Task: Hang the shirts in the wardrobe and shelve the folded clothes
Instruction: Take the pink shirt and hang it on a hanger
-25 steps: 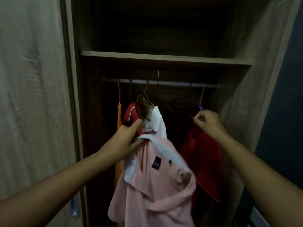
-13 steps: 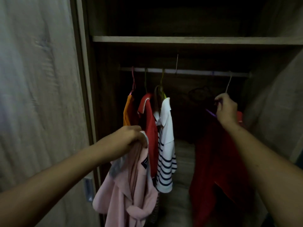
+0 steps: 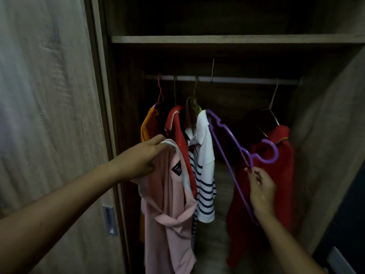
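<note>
My left hand (image 3: 144, 157) grips the collar of a pink polo shirt (image 3: 169, 210), which dangles in front of the open wardrobe. My right hand (image 3: 261, 189) pinches a purple plastic hanger (image 3: 227, 139) near its neck; the hanger is off the rail, tilted, its hook pointing right. On the metal rail (image 3: 237, 80) hang an orange shirt (image 3: 147, 127), a red shirt (image 3: 176, 125), a white shirt with navy stripes (image 3: 205, 175) and, at the right, another red shirt (image 3: 276, 175) on a pale hanger.
A wooden shelf (image 3: 217, 39) runs above the rail. The sliding door (image 3: 49, 115) with a metal recessed handle (image 3: 109, 220) stands at the left. The wardrobe's side wall (image 3: 325, 135) closes in the right. A gap on the rail lies between the striped and right red shirts.
My right hand has taken the purple hanger off the rail and lowered it toward me. My left hand still holds the pink shirt, slightly higher and closer to the hanging clothes.
</note>
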Demonstrator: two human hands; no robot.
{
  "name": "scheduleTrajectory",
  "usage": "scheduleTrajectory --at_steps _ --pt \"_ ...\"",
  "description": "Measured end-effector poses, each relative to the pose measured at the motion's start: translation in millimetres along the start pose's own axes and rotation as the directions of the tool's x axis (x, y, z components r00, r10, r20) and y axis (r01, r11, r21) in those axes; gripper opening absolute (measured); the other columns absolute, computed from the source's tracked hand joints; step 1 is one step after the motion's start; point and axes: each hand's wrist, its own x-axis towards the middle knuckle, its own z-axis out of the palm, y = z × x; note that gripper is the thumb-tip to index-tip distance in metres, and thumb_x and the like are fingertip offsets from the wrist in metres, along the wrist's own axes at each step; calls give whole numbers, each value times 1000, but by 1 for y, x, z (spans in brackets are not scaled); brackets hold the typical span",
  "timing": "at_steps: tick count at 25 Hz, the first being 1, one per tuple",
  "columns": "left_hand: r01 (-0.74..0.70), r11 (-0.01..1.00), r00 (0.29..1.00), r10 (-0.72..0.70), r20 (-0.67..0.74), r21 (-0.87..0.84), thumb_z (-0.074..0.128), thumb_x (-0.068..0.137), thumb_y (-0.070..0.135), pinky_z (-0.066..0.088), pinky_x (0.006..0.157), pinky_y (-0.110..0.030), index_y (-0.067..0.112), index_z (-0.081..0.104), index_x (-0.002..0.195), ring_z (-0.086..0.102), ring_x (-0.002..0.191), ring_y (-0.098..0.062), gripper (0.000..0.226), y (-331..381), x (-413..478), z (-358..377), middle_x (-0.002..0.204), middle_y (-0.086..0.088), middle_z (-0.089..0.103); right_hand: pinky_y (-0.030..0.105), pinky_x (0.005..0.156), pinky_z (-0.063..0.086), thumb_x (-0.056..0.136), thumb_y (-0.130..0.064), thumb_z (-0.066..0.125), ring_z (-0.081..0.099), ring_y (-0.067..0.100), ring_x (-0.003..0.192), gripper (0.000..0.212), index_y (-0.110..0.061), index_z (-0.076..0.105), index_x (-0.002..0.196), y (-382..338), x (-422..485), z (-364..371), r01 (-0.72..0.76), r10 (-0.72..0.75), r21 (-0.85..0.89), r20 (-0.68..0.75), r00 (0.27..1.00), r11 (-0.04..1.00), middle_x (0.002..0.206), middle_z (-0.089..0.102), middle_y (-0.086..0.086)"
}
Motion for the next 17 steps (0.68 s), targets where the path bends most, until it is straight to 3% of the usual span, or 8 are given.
scheduleTrajectory --at_steps 4,8,11,12,13,14,15,17 --pt "-66 986 997 60 -40 -152 52 65 -7 49 90 -36 30 44 132 50 115 -14 77 5 7 -6 125 13 36 13 42 29 99 -13 41 35 -1 48 26 -25 51 78 -83 -23 4 85 -95 315 15 995 945 55 44 -14" --pt "-193 926 981 181 -67 -325 44 58 -6 40 104 -30 31 52 127 43 125 -6 79 18 7 -20 127 12 41 11 50 36 101 -18 36 42 -4 55 28 -32 51 82 -140 -30 42 48 -140 489 154 978 871 65 46 -17" --pt "-266 878 964 249 -95 -398 44 58 -9 31 107 -14 36 55 120 38 128 5 77 27 3 -30 128 15 45 13 63 43 101 -13 35 60 -4 69 22 -24 52 109 -144 -55 64 -60 -77 381 332 940 922 80 46 -16" --pt "-271 862 963 244 -117 -429 45 61 -8 31 105 -11 41 55 119 40 125 8 77 25 -2 -35 129 19 46 17 61 43 101 -8 35 64 0 80 26 -13 51 121 -135 -66 65 -93 -31 309 375 927 946 97 63 1" --pt "-254 827 967 217 -132 -501 48 66 -3 36 99 -9 47 56 118 46 120 8 73 23 -11 -41 131 22 48 22 65 43 100 -3 35 62 5 90 30 -1 49 126 -126 -76 63 -95 -8 238 397 918 967 123 47 10" --pt "-278 791 961 222 -167 -545 52 76 4 42 89 -6 52 54 120 52 112 8 65 22 -22 -46 135 23 49 21 66 44 99 0 37 62 6 89 28 2 52 122 -112 -83 57 -41 -34 173 410 911 984 108 62 18" --pt "-339 761 941 267 -210 -553 56 86 16 46 82 -4 57 50 122 55 107 10 54 21 -32 -51 138 26 48 15 63 45 98 -2 40 64 2 78 25 -8 58 113 -100 -87 50 36 -82 113 432 898 993 100 68 11" --pt "-415 733 908 372 -194 -538 58 90 32 42 92 -4 50 50 127 48 117 15 42 13 -43 -50 136 34 45 12 57 39 95 -12 43 52 -5 60 24 -31 54 87 -75 -79 33 212 -158 -58 485 860 976 73 62 -10"
